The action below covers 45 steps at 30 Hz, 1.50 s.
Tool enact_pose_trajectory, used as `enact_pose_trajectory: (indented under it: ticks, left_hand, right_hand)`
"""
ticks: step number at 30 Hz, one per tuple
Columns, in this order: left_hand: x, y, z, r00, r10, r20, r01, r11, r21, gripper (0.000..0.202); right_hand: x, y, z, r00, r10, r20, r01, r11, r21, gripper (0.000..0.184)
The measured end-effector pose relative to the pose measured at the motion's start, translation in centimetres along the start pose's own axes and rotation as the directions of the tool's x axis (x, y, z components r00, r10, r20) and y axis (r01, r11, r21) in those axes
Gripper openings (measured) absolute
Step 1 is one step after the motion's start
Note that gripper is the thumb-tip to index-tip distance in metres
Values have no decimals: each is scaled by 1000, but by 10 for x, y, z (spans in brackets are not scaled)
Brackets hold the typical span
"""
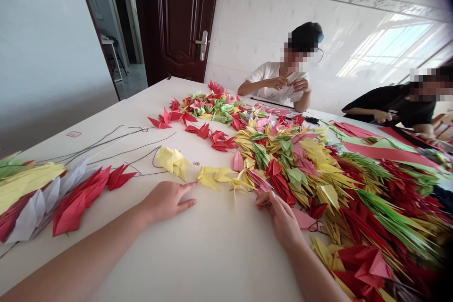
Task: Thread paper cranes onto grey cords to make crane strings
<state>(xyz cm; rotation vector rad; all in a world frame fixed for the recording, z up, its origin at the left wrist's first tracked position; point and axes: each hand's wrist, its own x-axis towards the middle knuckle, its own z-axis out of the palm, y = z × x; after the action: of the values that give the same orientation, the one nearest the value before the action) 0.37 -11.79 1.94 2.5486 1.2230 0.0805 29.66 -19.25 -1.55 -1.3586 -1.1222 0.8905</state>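
My left hand [166, 202] lies on the white table with its index finger stretched out. That fingertip touches, or nearly touches, a folded yellow paper crane [208, 177] in a short row of yellow cranes. My right hand [281, 217] is at the right end of this row, thumb and fingers pinched together; what lies between them is too small to make out. Just beyond the pinch is a pink folded paper piece [259, 180]. Another yellow crane [173, 161], on a dark cord, lies beyond my left hand.
A large heap of red, green, yellow and pink paper cranes [297, 155] covers the right side. Strung cranes [76, 198] and dark cords [102, 141] lie at left on the white table [198, 255]. Across it are a person in white [272, 75] and another in black [392, 99].
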Motion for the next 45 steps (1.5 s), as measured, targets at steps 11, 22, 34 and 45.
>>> enact_pose_trajectory:
  ticks: [11, 22, 34, 45]
  left_hand:
    - [0, 0, -1, 1000, -2, -3, 2, 1000, -29, 53]
    - [-1, 0, -1, 1000, 2, -5, -2, 1000, -31, 52]
    - [-1, 0, -2, 1000, 1, -3, -1, 1000, -24, 52]
    - [-1, 1, -3, 1000, 8, 2, -8, 1000, -18, 53]
  right_hand:
    - [0, -1, 1, 1000, 0, 5, 0, 1000, 11, 44]
    - [1, 0, 1, 1000, 18, -13, -17, 999, 40, 45]
    - [2, -1, 0, 998, 37, -48, -31, 992, 121, 43]
    - [3, -4, 2, 996, 57, -73, -41, 977, 208, 43]
